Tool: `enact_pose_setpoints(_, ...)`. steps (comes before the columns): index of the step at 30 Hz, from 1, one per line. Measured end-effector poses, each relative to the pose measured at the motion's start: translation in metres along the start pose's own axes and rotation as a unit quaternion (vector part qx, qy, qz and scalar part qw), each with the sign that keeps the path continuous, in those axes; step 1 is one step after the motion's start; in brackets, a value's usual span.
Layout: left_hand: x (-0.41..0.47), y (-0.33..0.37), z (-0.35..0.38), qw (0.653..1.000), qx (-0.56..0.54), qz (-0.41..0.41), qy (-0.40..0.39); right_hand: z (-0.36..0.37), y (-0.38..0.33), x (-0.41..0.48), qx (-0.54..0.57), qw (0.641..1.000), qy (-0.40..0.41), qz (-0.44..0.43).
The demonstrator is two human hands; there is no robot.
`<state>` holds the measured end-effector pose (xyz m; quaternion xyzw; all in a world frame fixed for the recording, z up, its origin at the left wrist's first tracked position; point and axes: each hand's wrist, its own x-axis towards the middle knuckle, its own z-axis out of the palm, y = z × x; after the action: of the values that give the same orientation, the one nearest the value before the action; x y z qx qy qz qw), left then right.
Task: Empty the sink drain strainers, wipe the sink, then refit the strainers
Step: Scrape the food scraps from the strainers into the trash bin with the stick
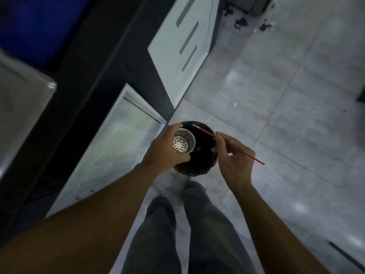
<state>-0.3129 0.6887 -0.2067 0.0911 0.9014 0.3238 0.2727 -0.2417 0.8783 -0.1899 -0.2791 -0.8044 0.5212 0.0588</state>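
My left hand (165,148) grips a round metal drain strainer (183,141) over a black waste bin (199,165) on the floor; its perforated bottom faces me and looks empty. My right hand (233,155) pinches a thin red brush (227,144) near its middle. The brush's pale tip points to the bin's far rim, apart from the strainer. A few bits of debris lie inside the bin beside the strainer.
An open white cabinet door (110,153) stands to the left of the bin under a dark counter (83,80). White drawers (183,46) sit farther back. A steel sink edge (23,107) shows at far left. Grey floor tiles (286,95) spread right; my legs (187,224) stand below.
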Motion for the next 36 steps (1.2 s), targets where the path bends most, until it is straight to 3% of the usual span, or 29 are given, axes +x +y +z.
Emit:
enact_pose_setpoints(4, -0.022, 0.024, -0.058, 0.996, -0.026, 0.015, 0.080, -0.005, -0.072, -0.005, -0.021, 0.993, 0.017, -0.117)
enact_pose_setpoints(9, -0.082, 0.046, -0.133, 0.966, -0.082, 0.013, 0.246, -0.003, -0.162, -0.011, 0.015, 0.965, 0.032, -0.258)
enact_pose_setpoints(16, -0.166, 0.009, -0.227, 0.914, -0.117, -0.037, 0.387, 0.068, -0.257, -0.039, 0.069, 0.914, -0.116, -0.381)
enact_pose_setpoints(23, -0.227, -0.082, -0.276, 0.876, -0.161, -0.138, 0.434, 0.182, -0.298, -0.073, 0.101, 0.870, -0.283, -0.392)
enact_pose_setpoints(27, -0.241, -0.140, -0.288, 0.861, -0.180, -0.165, 0.446, 0.247, -0.297, -0.087, 0.047, 0.848, -0.347, -0.398)
enact_pose_setpoints(31, -0.242, -0.186, -0.293, 0.836, -0.199, -0.256, 0.443, 0.292, -0.288, -0.100, 0.008, 0.851, -0.347, -0.393)
enact_pose_setpoints(34, -0.238, -0.221, -0.294, 0.836, -0.215, -0.295, 0.411, 0.306, -0.277, -0.103, -0.072, 0.868, -0.301, -0.389)
enact_pose_setpoints(36, -0.234, -0.243, -0.291, 0.839, -0.213, -0.320, 0.385, 0.307, -0.274, -0.104, -0.117, 0.860, -0.274, -0.415)
